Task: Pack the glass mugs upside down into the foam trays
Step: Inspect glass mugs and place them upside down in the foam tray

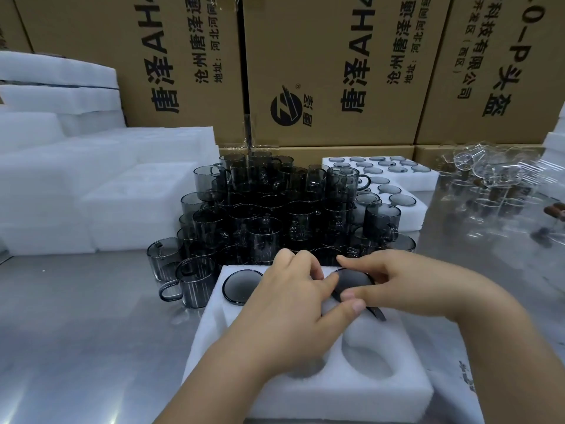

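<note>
- Foam, white: foam tray at 6 o'clock on steel table; two near pockets show bare.
- Seated mug, smoked grey glass, base up, in the tray's far-left pocket, at 11 o'clock of the tray.
- Held mug, same grey glass, base up, at the far-right pocket, at 1 o'clock of the tray; depth in pocket hidden by fingers; dark handle pokes out toward 5 o'clock.
- Left hand: fingers curled, forefinger and thumb closed against the left side of held mug.
- Right hand: forefinger laid over the far edge, thumb pressed on the near edge, pinching held mug.
- Mug pile, grey, stacked several layers high, at 12 o'clock, just behind the tray.
- Filled trays at 1 o'clock beside the pile, round mug bases showing.
- Foam blocks, white, stacked at 10 o'clock.
- Clear glassware, heaped at 2 o'clock.
- Cardboard boxes, black print, at 12 o'clock behind everything.
</note>
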